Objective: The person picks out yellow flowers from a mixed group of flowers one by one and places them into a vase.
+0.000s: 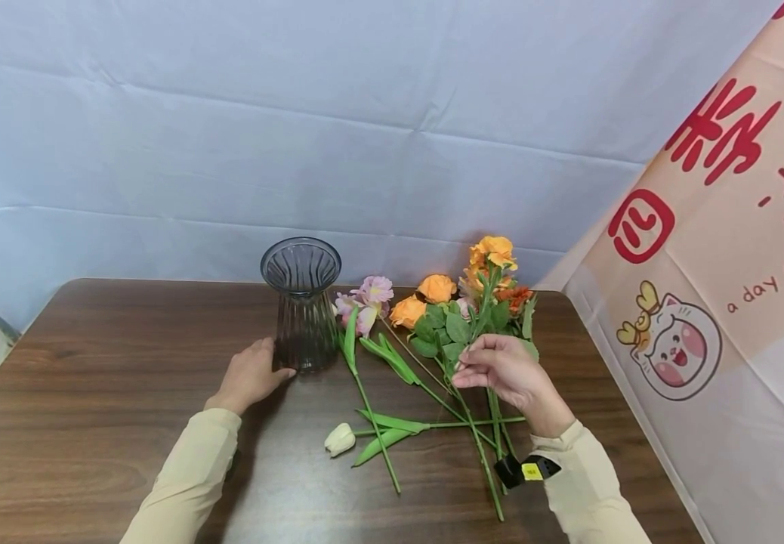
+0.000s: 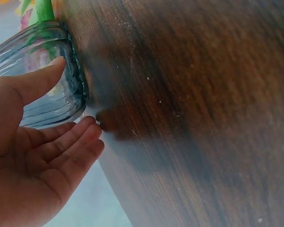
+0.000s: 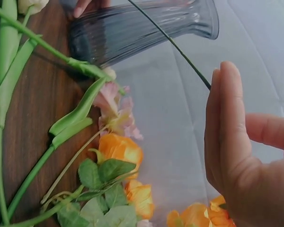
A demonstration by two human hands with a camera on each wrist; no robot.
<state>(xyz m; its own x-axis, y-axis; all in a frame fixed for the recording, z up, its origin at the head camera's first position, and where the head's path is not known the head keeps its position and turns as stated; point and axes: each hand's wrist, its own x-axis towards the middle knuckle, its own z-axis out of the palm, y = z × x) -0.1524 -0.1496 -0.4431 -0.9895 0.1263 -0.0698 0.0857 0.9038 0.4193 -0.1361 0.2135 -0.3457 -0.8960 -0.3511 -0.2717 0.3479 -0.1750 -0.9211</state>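
Note:
A ribbed smoky glass vase [image 1: 305,325] with a flared rim stands upright toward the back of the table. My left hand [image 1: 248,375] holds it low on its left side, the thumb [image 2: 43,81] lying across the glass and the other fingers at the base. To the right, my right hand [image 1: 504,374] is raised over the flowers and pinches a thin green stem [image 3: 173,42] between thumb and fingertips. Orange blooms [image 1: 492,253] rise just beyond this hand. Leafy orange roses [image 1: 436,288] lie beside it.
Pink flowers [image 1: 373,291] lie right of the vase. A white tulip [image 1: 340,440] lies across the front with its green leaves, crossed by other stems. Pale cloth hangs behind the wooden table [image 1: 113,393], and a printed banner [image 1: 705,302] stands along the right edge.

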